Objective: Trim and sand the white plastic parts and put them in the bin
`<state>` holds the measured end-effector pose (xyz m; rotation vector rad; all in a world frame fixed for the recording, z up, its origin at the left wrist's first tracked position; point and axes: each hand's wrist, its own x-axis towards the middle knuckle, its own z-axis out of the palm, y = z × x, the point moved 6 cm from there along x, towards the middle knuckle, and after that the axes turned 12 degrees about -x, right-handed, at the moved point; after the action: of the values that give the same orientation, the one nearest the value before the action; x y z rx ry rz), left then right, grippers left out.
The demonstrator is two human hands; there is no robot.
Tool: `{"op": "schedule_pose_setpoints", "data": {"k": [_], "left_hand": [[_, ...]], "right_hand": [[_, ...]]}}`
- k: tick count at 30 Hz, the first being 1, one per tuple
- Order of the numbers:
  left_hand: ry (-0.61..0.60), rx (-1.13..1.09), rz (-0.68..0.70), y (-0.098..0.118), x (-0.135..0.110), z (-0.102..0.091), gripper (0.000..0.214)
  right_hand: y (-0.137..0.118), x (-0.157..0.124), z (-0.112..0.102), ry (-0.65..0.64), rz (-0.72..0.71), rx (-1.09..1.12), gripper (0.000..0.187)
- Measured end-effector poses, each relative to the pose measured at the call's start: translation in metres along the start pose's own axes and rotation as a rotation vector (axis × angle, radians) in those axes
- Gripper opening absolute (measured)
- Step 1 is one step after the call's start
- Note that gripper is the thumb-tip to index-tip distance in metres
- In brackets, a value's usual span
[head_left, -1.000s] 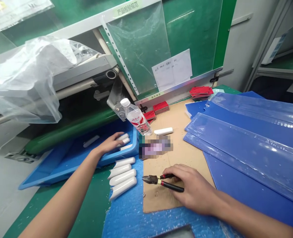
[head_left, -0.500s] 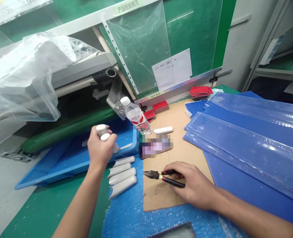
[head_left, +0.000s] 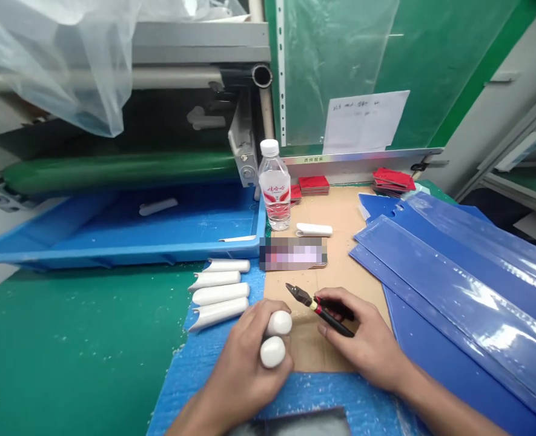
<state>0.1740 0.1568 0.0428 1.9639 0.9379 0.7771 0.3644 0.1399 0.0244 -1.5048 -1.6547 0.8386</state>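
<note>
Head view looks down a workbench, with the hands at six o'clock. The left hand point(head_left: 238, 372) is closed around two white rounded plastic pieces point(head_left: 273, 352), their domed ends poking out past the fingers, which keeps them exposed and close to the tool. The right hand point(head_left: 361, 342) grips the red-and-black handles of diagonal cutters point(head_left: 321, 313), with the jaws pointing toward eleven o'clock, just beside those pieces. Both hands are over a cardboard sheet point(head_left: 335, 212) laid on a blue foam pad point(head_left: 295, 393), probably there to spare the foam from the blades (white flecks dot the foam, as shavings tend to). Four white notched tubes point(head_left: 217, 297) lie side by side at ten o'clock, their cut ends all facing left, as if lined up for counting. A blue plastic tray point(head_left: 113, 251) sits beyond them, within easy reach, holding a white piece point(head_left: 157, 206). Nearer twelve o'clock stand a water bottle point(head_left: 273, 194) and stacked red pads point(head_left: 314, 184); blue plastic-wrapped sheets point(head_left: 449, 284) fill three o'clock.
</note>
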Motion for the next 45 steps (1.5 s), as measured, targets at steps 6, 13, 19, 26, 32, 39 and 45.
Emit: {"op": "schedule_pose_setpoints", "data": {"k": [6,13,19,26,32,39,45], "left_hand": [[0.078,0.104,0.086,0.009,-0.002,-0.022,0.047],[-0.108,-0.004,-0.022,-0.006,-0.001,0.004,0.048],[-0.105,-0.014,-0.091,-0.011,0.001,0.004,0.039],[0.045,-0.075,-0.12,-0.009,0.0,-0.005,0.031],[0.127,-0.093,-0.099,-0.006,-0.001,-0.013,0.038],[0.163,-0.133,-0.153,-0.004,0.0,-0.019,0.029],[0.187,-0.138,-0.196,-0.003,-0.001,-0.021,0.028]], "right_hand": [[0.001,-0.001,0.001,-0.003,0.007,-0.073,0.035],[0.002,-0.002,0.002,-0.008,0.007,-0.065,0.035],[-0.001,-0.002,0.002,-0.02,-0.028,-0.038,0.036],[-0.005,-0.004,0.0,-0.001,-0.131,-0.089,0.038],[-0.015,-0.005,-0.001,-0.009,-0.241,-0.199,0.039],[-0.015,-0.006,-0.002,-0.012,-0.267,-0.262,0.042],[-0.015,-0.006,-0.003,-0.012,-0.273,-0.275,0.043]]}}
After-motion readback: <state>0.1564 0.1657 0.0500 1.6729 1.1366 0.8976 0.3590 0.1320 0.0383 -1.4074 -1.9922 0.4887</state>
